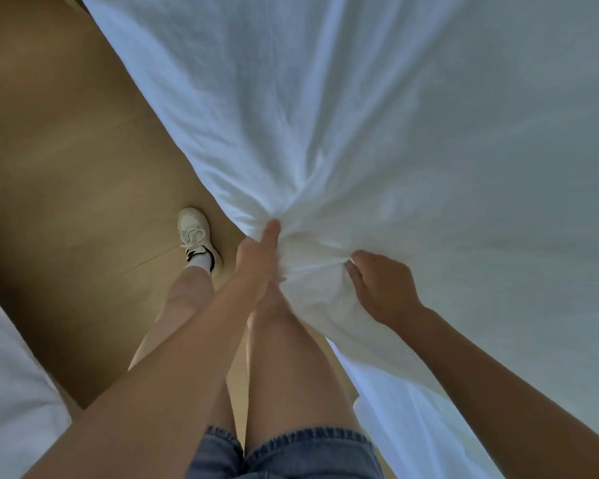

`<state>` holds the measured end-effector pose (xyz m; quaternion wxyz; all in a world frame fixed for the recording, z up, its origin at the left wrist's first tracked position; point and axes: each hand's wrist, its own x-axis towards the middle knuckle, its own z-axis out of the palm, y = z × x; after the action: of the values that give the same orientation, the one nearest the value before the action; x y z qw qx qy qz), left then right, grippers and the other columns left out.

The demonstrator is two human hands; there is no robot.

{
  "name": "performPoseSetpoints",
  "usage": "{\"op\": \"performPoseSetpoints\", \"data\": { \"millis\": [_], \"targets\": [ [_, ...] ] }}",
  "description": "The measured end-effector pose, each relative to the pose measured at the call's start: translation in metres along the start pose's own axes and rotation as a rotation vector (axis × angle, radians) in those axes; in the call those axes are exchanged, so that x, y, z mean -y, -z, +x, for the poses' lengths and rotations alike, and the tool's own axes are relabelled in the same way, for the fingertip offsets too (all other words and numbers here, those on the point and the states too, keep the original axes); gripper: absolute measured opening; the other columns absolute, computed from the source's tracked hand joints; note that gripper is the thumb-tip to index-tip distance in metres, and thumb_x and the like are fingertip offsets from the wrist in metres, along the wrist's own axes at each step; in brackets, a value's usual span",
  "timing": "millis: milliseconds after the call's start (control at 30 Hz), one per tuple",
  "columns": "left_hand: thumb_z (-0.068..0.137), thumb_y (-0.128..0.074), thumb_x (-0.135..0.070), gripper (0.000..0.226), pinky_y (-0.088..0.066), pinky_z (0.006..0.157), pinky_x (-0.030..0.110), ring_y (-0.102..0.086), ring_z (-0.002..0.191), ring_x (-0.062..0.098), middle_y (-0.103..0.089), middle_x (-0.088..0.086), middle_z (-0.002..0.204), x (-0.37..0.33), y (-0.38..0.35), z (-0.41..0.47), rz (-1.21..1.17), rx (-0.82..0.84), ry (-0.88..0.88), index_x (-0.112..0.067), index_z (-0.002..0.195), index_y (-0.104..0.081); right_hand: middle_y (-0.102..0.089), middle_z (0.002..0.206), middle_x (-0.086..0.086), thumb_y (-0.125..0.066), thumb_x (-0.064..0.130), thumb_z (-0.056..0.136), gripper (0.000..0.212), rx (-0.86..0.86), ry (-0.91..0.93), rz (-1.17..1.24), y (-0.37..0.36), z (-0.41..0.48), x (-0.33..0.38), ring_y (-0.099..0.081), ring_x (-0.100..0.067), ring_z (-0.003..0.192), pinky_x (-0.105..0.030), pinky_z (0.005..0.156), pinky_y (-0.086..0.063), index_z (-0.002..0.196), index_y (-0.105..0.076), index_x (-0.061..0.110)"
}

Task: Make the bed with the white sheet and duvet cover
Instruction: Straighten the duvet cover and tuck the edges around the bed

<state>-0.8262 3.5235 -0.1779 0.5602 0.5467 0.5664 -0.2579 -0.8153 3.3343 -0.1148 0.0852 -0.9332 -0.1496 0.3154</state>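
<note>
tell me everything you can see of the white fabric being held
The white fabric fills the upper right of the view, spread wide. It looks like thin creased cotton, with folds fanning out from one bunched spot at its near edge. The left hand and right hand both grip that bunch, close together. Below them an edge hangs over the tan floor. Sheet or duvet cover cannot be told.

The white sheet [360, 115], spread from 12 to 4 o'clock, is thin woven cloth, matt and finely creased. At 9 o'clock the floor [66, 184] looks like smooth tan wood with a dull sheen. The shoe [194, 229] is cream, leather-like and matt. At 6 o'clock the shorts [291, 454] are faded denim with a rough hem.
</note>
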Motion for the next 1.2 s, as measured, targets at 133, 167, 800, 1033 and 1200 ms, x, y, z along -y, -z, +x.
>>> {"op": "performPoseSetpoints", "data": {
  "millis": [133,167,800,1033,1200],
  "targets": [
    [0.083,-0.058,-0.057,0.046,-0.041,0.052,0.025,-0.052,0.056,0.013,-0.057,-0.001,0.072,0.013,0.009,-0.01,0.041,0.103,0.032,-0.014,0.098,-0.058,-0.046,0.067,0.005,-0.039,0.032,0.098,0.027,0.17,-0.07,-0.018,-0.023,-0.06,-0.016,-0.054,-0.023,0.069,-0.029,0.059,-0.026,0.073,-0.039,0.021],
    [0.084,-0.055,-0.06,0.051,-0.045,0.06,0.027,-0.055,0.064,0.015,-0.059,0.0,0.079,0.02,0.008,-0.012,0.079,0.114,0.033,-0.014,0.105,-0.057,-0.049,0.071,0.002,-0.044,0.028,0.097,0.023,0.141,-0.069,0.003,-0.027,-0.064,-0.017,-0.054,-0.025,0.071,-0.029,0.06,-0.027,0.076,-0.044,0.018],
    [0.087,-0.058,-0.049,0.03,-0.044,0.077,0.03,-0.056,0.104,0.012,-0.058,-0.007,0.115,0.141,-0.055,-0.091,0.102,0.453,-0.017,-0.027,0.107,-0.053,-0.057,0.121,-0.026,-0.09,0.025,0.045,0.093,-0.275,-0.25,-0.264,-0.107,-0.16,-0.088,-0.058,-0.042,0.108,-0.056,0.095,-0.042,0.128,-0.054,0.0],
    [0.089,-0.056,-0.049,0.036,-0.045,0.078,0.031,-0.056,0.099,0.012,-0.056,-0.006,0.102,0.162,-0.09,-0.112,0.142,0.412,-0.036,-0.02,0.11,-0.05,-0.053,0.117,-0.016,-0.058,0.005,0.082,0.035,-0.098,-0.335,-0.152,-0.095,-0.133,-0.104,-0.05,-0.033,0.11,-0.041,0.077,-0.043,0.116,-0.051,0.003],
    [0.08,-0.065,-0.056,0.048,-0.051,0.083,0.031,-0.066,0.097,0.013,-0.07,-0.005,0.104,0.153,-0.115,-0.148,-0.154,0.465,0.085,-0.017,0.109,-0.062,-0.052,0.064,-0.002,-0.044,0.007,0.071,0.011,0.052,-0.394,0.596,-0.058,-0.17,-0.072,-0.051,-0.027,0.063,-0.029,0.053,-0.031,0.065,-0.052,0.01]
  ]
}}
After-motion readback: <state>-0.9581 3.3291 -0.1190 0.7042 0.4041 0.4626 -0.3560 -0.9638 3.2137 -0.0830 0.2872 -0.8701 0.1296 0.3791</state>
